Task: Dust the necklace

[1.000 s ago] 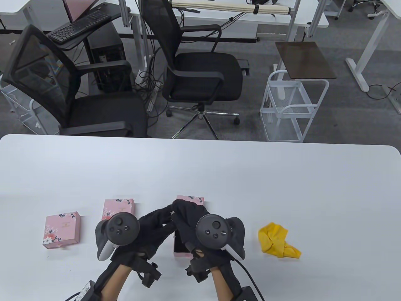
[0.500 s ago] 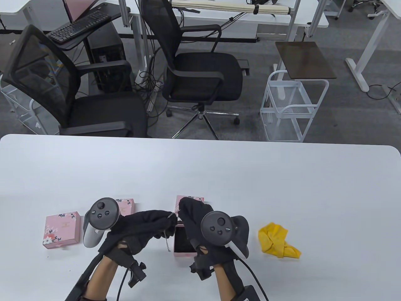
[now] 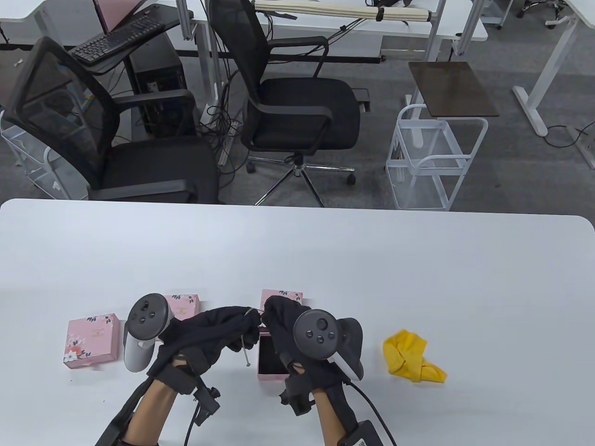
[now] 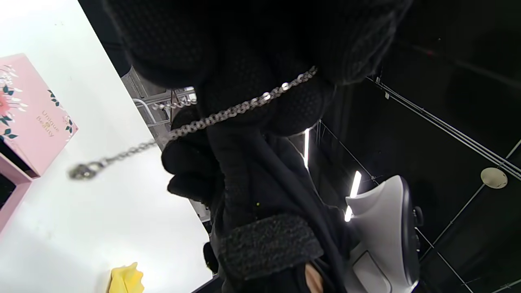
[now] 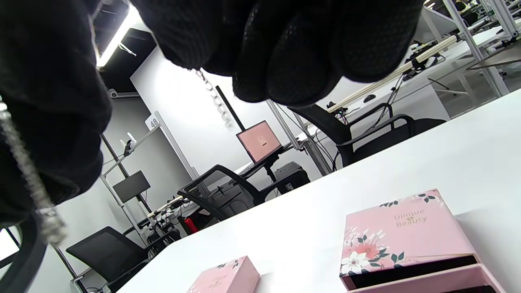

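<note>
Both hands pinch the necklace taut above the open box, freeing it for dusting with the cloth at 3 o'clock.

This is an office; black swivel chairs stand on grey carpet. Behind them are white desks, a keyboard and a computer tower.

Table view overhead; wrist views close — all share pink box.
</note>
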Motion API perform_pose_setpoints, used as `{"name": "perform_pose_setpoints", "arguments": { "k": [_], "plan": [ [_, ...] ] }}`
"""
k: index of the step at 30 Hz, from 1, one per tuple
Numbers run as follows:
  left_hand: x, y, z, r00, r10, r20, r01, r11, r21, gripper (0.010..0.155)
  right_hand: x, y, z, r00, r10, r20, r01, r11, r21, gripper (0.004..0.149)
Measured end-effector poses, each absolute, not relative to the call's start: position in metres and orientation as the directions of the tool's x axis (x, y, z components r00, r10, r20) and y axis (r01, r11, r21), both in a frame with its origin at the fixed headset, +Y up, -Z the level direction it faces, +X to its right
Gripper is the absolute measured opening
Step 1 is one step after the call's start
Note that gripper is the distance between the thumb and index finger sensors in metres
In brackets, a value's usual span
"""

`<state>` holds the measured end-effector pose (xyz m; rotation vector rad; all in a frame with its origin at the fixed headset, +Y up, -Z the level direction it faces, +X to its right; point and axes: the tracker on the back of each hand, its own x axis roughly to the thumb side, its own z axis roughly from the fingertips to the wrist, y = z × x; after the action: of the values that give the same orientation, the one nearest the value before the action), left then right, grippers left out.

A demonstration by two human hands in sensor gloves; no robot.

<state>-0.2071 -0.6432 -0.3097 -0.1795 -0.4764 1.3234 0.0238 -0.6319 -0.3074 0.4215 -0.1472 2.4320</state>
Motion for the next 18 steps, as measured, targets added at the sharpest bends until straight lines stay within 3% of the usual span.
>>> {"name": "perform_pose_setpoints", "arguments": {
  "k": [9,18],
  "plan": [
    [-0.2074,-0.6435,-0.3096,0.140,0.968,0.209,-0.894,0.215,-0.394,0.039,0.0295,-0.6370,-0.3122,-0.705,0.640,0.307,-0.663,-0.748,0.036,0.041],
    [-0.2084,-0.6470,-0.3096,0.090,0.984,0.156,-0.918,0.143,-0.371,0.038,0.0301,-0.6386,-0.3132,-0.774,0.581,0.252,-0.597,-0.802,0.014,0.040]
  ]
}}
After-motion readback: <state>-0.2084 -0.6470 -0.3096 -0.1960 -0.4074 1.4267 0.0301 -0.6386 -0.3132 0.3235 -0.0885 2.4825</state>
